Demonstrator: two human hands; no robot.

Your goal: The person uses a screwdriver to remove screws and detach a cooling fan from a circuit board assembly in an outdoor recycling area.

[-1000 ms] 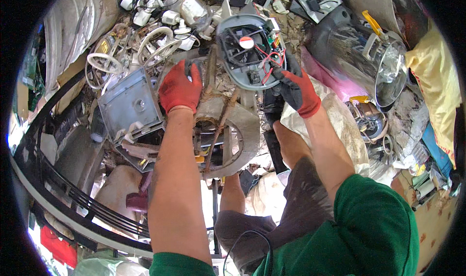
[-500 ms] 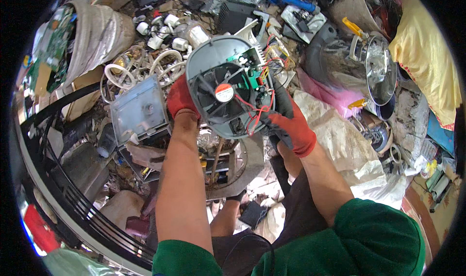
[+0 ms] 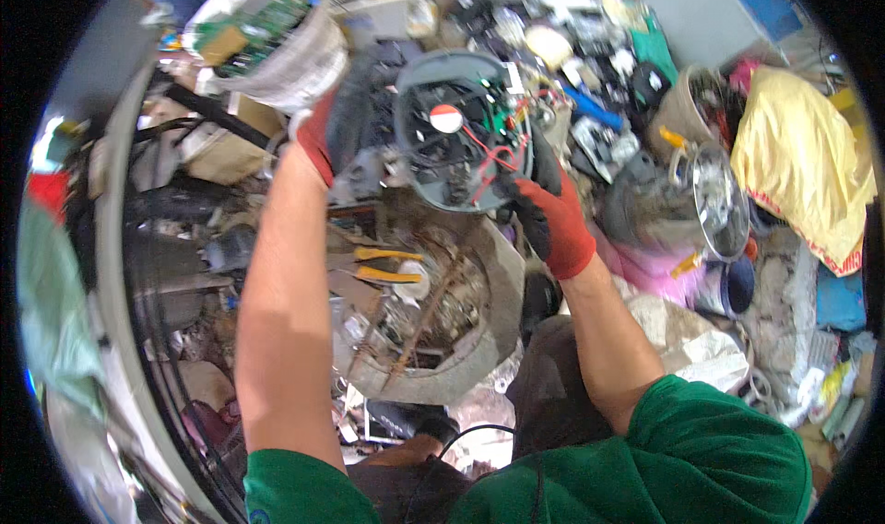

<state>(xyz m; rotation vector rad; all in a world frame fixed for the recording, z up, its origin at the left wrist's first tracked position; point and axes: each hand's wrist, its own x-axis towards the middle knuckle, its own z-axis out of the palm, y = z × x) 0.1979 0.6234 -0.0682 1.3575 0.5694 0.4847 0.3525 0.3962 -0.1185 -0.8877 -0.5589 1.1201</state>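
Note:
My right hand [image 3: 556, 218], in a red and dark grey glove, grips the right edge of a grey rounded plastic housing [image 3: 426, 185]. Inside it sit a black fan with a round red-and-white label [image 3: 446, 118], a green circuit board [image 3: 502, 120] and loose red wires [image 3: 498, 160]. My left hand [image 3: 346, 123], gloved alike, is beside the housing's left edge with its dark palm side showing. Its fingers look stretched out, though motion blurs them; whether they touch the housing is unclear. Below lies a tool with yellow handles [image 3: 392, 273], on a round grey block [image 3: 493, 335].
A whitish sack of circuit boards [image 3: 300, 68] stands at the far left. Mixed scrap covers the ground beyond the housing. On the right are a clear drum-like container [image 3: 659, 197], a beige bucket [image 3: 678, 109] and a yellow sack [image 3: 797, 146]. A black frame [image 3: 152, 340] runs along the left.
My left hand has come off the housing's left edge and turned its palm side into view. The housing has shifted slightly right and away, still in my right hand. The yellow-handled tool has come into view.

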